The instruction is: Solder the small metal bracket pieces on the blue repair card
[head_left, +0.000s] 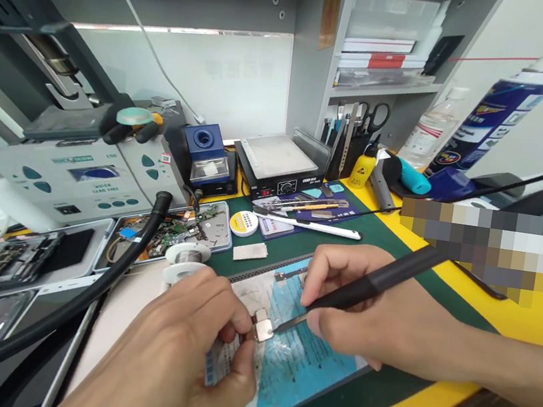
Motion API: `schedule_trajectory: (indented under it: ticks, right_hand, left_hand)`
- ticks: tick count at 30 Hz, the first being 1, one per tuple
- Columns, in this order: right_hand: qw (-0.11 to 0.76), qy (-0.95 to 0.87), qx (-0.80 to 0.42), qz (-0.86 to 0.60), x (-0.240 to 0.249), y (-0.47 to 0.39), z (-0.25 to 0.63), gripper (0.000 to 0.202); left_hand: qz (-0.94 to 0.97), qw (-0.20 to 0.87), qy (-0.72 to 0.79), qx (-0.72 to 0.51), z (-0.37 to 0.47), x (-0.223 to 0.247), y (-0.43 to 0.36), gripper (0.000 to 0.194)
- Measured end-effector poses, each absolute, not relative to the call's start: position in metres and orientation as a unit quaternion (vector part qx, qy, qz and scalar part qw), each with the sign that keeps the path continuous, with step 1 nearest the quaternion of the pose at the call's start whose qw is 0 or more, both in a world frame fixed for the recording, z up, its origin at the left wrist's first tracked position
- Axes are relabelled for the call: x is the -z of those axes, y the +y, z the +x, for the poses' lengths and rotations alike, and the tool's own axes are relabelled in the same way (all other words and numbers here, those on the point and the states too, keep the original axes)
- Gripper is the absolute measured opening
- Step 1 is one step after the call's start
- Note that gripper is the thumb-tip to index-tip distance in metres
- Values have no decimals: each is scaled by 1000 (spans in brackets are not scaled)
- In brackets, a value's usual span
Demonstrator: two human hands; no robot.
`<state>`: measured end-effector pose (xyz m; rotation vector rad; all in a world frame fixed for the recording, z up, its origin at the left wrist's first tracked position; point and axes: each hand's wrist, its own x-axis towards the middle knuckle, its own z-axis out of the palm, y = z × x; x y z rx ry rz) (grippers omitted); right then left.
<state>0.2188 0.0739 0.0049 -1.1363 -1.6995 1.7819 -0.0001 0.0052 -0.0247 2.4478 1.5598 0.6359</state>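
Between its thumb and fingers, my left hand (190,347) pinches a small metallic part (264,329) by its left edge. My right hand (357,310) grips a thick black-handled soldering iron (355,291), slanting down to the left. The iron's narrow tip is at the right edge of the metallic part; whether they touch cannot be told. Beneath both hands lies a scratched blue and white work pad (302,376). A slim metal piece (290,273) rests near the pad's back edge. My left palm is hidden.
A solder spool (187,260) stands beyond my left hand, near a tray of circuit boards (221,223). A black hose (145,240) curves across the left. Behind are a hot plate (278,157) and a blue iron stand (203,147). A spray can (495,120) stands at the right.
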Motion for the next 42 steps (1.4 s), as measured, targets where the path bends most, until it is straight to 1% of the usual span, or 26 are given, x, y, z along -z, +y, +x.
schedule_trajectory:
  ticks: [13,21,27,32,36,40,42]
  right_hand:
    - [222,-623,-637,-396,-4,73,217,20]
    - [222,-626,-636,-392,-4,73,218,20]
    - [247,-638,-623,-380,-1,73,217,22]
    - [262,-684,-579,-359,8,69,222,21]
    - [252,-735,-518,-358,14,62,225,20]
    - [301,-788,-434,-317,14,57,222,22]
    - [314,-807,-411,-285,13,57,221,24]
  left_hand:
    - [820,87,522,-218,-1,26,4,8]
    - [828,66,505,-236,-2,27,7,8]
    - [826,71,510,-228,0,25,7,9]
    - [824,84,517,-216,0,24,5,9]
    - [823,82,516,-222,0,24,4,10]
    - [818,89,525,-219,1,23,4,7]
    - [815,88,529,-220,2,22,5,6]
